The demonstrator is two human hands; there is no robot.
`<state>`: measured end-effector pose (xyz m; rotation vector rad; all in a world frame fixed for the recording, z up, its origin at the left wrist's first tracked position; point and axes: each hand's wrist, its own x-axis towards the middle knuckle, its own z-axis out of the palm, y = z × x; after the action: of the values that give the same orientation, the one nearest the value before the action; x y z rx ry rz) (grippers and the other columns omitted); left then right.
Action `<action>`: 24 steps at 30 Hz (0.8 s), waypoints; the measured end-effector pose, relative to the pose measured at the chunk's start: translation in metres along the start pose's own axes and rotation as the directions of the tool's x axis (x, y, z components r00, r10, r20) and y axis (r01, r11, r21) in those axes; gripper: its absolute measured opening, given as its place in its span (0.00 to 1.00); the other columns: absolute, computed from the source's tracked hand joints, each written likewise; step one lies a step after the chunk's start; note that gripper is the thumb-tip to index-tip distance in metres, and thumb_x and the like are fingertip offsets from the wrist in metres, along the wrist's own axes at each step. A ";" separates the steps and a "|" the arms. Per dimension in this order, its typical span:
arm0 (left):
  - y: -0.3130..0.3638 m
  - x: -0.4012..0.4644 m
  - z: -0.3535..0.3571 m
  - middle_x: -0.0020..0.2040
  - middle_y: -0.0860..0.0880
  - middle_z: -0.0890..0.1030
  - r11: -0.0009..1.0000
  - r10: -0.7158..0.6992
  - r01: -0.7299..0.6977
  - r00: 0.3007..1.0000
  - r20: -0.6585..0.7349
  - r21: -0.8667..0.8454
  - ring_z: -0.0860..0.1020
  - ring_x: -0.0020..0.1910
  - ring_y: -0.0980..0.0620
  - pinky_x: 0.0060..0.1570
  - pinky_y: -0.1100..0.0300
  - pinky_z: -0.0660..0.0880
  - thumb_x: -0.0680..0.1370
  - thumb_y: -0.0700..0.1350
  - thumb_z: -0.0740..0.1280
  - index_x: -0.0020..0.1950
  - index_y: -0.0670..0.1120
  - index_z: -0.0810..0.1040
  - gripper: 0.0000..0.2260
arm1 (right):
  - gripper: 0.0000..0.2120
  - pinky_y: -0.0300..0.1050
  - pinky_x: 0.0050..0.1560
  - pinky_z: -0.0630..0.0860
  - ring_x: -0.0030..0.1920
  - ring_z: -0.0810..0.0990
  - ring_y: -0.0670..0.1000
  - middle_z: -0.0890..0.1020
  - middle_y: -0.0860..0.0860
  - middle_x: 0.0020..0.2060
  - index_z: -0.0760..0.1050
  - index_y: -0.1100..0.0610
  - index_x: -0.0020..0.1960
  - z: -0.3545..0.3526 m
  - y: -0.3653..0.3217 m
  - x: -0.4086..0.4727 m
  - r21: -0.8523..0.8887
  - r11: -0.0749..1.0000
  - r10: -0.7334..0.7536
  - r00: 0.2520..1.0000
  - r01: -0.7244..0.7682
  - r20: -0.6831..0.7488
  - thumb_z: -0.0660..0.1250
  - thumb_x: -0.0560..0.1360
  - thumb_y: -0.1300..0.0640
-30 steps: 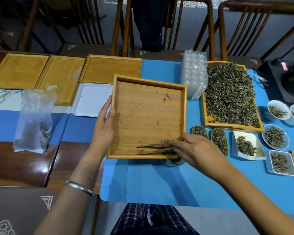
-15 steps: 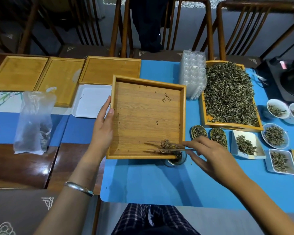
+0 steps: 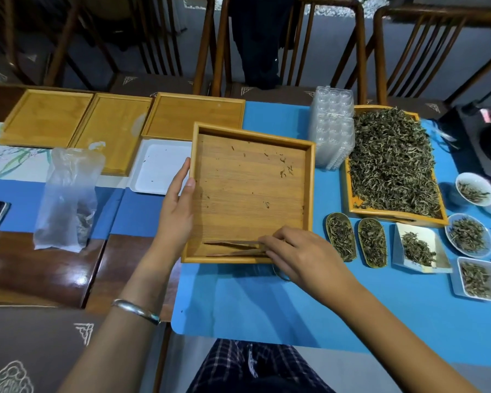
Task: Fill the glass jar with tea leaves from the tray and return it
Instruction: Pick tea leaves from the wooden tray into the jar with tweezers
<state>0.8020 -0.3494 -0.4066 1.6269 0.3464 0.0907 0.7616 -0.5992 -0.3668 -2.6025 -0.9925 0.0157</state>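
Dark wooden chairs (image 3: 335, 41) are lining the far side of a long table where a blue mat (image 3: 238, 307) is covering the right half. At the far left three empty bamboo trays (image 3: 48, 117) are sitting in a row, and a crumpled clear plastic bag (image 3: 68, 197) is standing in front of them, beside a white plastic tray (image 3: 159, 165). The left hand (image 3: 176, 205), a silver bangle (image 3: 136, 310) on its wrist, is gripping the left rim of a square wooden tray (image 3: 250, 188), thumb over the edge; only a few stray tea leaves (image 3: 285, 168) are lying in it. The right hand (image 3: 301, 256) is pinching bamboo tweezers (image 3: 233, 249) whose tips are spreading apart along the tray's near edge. The glass jar (image 3: 281, 275) is peeking out under that near rim, mostly hidden by the hand. Further right a stack of clear plastic containers (image 3: 332, 126) is standing next to a heaped tray of loose tea (image 3: 391, 163), with small dishes of leaves (image 3: 468, 235) near it.
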 end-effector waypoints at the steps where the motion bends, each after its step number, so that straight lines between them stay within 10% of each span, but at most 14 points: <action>1: 0.000 0.000 0.000 0.75 0.54 0.70 1.000 -0.003 0.003 1.000 0.004 -0.003 0.71 0.71 0.58 0.63 0.66 0.73 0.85 0.52 0.57 0.77 0.58 0.65 0.19 | 0.10 0.49 0.37 0.78 0.40 0.79 0.56 0.80 0.54 0.44 0.78 0.58 0.57 0.000 0.005 -0.007 0.007 1.000 0.019 1.000 -0.019 0.000 0.66 0.77 0.58; 24: 0.004 0.003 0.008 0.72 0.59 0.71 0.998 0.054 -0.055 0.996 0.066 0.014 0.73 0.60 0.76 0.49 0.78 0.73 0.84 0.53 0.58 0.76 0.60 0.66 0.19 | 0.14 0.44 0.32 0.73 0.35 0.80 0.57 0.82 0.52 0.43 0.81 0.56 0.56 -0.023 0.054 -0.105 -0.089 0.924 0.366 0.927 -0.373 -0.086 0.72 0.70 0.62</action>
<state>0.8080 -0.3561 -0.4036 1.6513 0.2535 0.0758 0.7197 -0.7118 -0.3748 -2.8271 -0.4769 -0.0311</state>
